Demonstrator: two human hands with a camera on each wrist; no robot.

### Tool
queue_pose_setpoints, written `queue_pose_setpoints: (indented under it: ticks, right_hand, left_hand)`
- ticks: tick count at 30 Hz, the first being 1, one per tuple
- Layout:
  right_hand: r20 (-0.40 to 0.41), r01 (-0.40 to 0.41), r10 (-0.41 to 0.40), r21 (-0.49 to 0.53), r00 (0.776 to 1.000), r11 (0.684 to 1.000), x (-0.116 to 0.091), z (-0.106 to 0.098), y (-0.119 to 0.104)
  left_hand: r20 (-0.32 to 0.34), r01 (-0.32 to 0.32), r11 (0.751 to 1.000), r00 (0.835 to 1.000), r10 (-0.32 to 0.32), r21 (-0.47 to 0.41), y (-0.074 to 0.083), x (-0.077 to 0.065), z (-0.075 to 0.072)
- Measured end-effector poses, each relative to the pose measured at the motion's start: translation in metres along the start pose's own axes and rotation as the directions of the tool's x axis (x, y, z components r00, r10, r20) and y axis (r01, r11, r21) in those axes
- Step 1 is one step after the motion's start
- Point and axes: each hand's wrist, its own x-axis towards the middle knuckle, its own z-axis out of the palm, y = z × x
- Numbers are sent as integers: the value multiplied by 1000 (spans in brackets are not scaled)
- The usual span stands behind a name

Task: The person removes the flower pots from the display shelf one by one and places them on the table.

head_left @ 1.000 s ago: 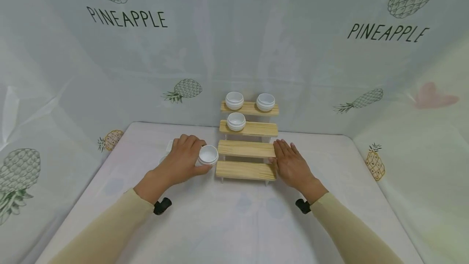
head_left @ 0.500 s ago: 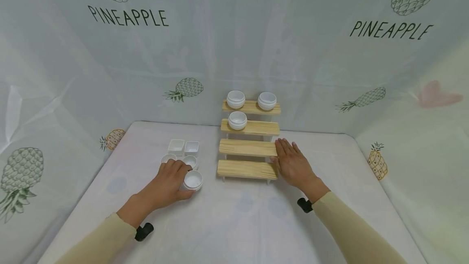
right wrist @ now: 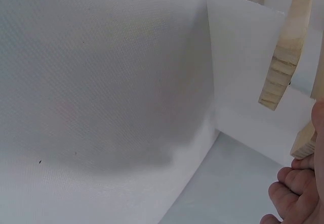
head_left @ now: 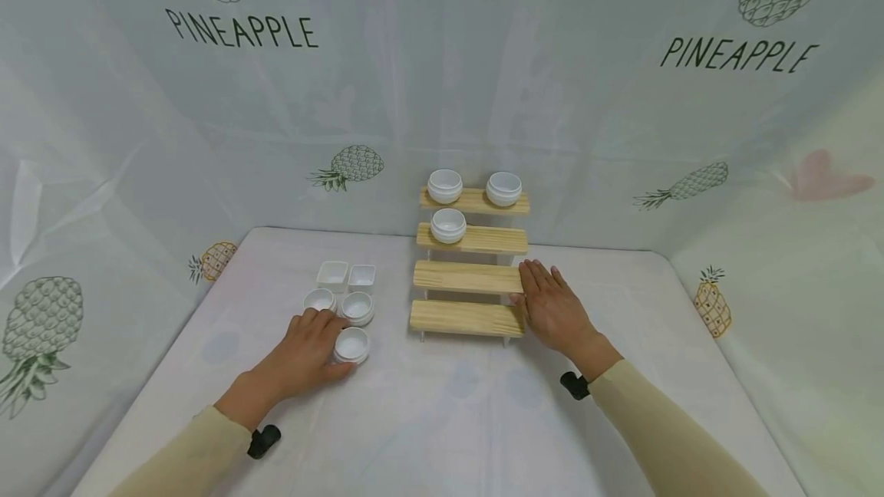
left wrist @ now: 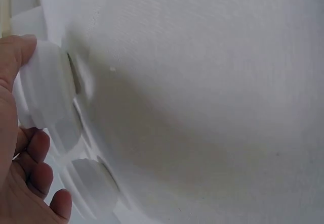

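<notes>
In the head view my left hand (head_left: 304,351) holds a small round white bowl (head_left: 352,345) at the left of the table. The left wrist view shows this bowl (left wrist: 48,90) between thumb and finger, low at the cloth. Another round bowl (head_left: 357,308) stands just behind it, and a third round bowl (head_left: 320,300) is partly hidden by my fingers. My right hand (head_left: 555,313) rests with straight fingers against the right end of a stepped wooden stand (head_left: 468,278). Two white bowls sit on its top step, one (head_left: 445,185) left and one (head_left: 504,189) right; another bowl (head_left: 448,225) sits one step down.
Two square white dishes (head_left: 333,274) stand side by side behind the round bowls. A white cloth covers the table (head_left: 442,420). A hanging sheet (head_left: 587,98) printed with pineapples closes off the back and sides.
My left hand has carried the bowl left and toward me, from beside the stand to the group of dishes. My right hand has stayed at the stand.
</notes>
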Motion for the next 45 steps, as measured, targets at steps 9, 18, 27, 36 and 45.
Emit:
queue_pose_setpoints:
  ticks: [9, 18, 27, 36, 45]
  right_hand:
    - [-18, 4, -3, 10, 1000, 1000, -1, -1, 0]
    - [-27, 20, -19, 14, 999, 1000, 0, 1, 2]
    - [-21, 16, -15, 15, 1000, 1000, -1, 0, 1]
    - [-32, 20, -19, 13, 999, 1000, -2, 2, 2]
    - [-32, 18, -17, 18, 999, 1000, -2, 2, 1]
  left_hand:
    - [4, 21, 999, 1000, -21, 47, -4, 0, -3]
    - [12, 41, 998, 999, -42, 55, -2, 1, -7]
    - [-6, 24, 994, 1000, -23, 108, -2, 2, -6]
    - [-17, 30, 993, 999, -28, 117, 0, 1, -6]
    - [-102, 62, 992, 993, -50, 113, 2, 17, -23]
